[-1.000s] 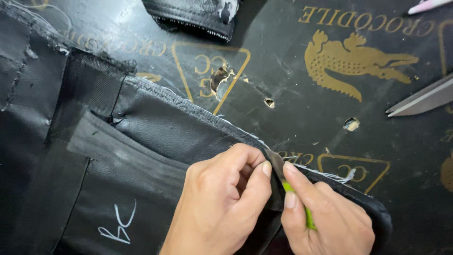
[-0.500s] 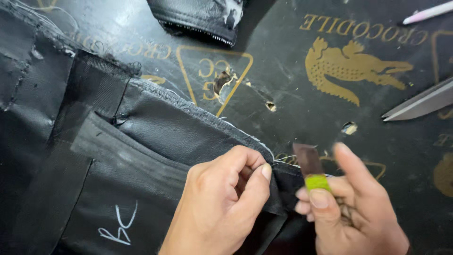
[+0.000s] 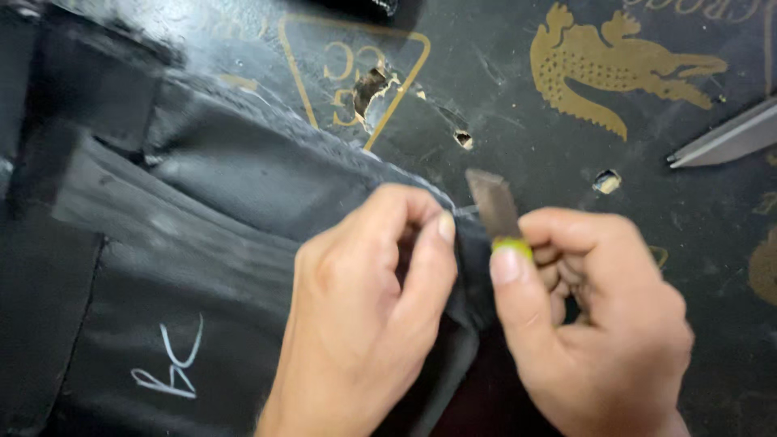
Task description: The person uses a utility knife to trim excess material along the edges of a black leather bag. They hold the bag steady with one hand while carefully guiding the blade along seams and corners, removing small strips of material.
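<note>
At lower centre, the left hand (image 3: 368,316) pinches the black fabric garment's edge (image 3: 243,178), while the right hand (image 3: 595,316) grips a small flat-bladed, green-handled cutter (image 3: 495,209) just beside it.

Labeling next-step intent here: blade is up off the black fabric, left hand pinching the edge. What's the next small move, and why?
Probably lower the blade back to the seam edge beside the left thumb. The right hand holds the small cutter by its yellow-green grip, tip raised off the black fabric, while the left hand pinches the fabric edge, with a loose thread at the blade.
</note>
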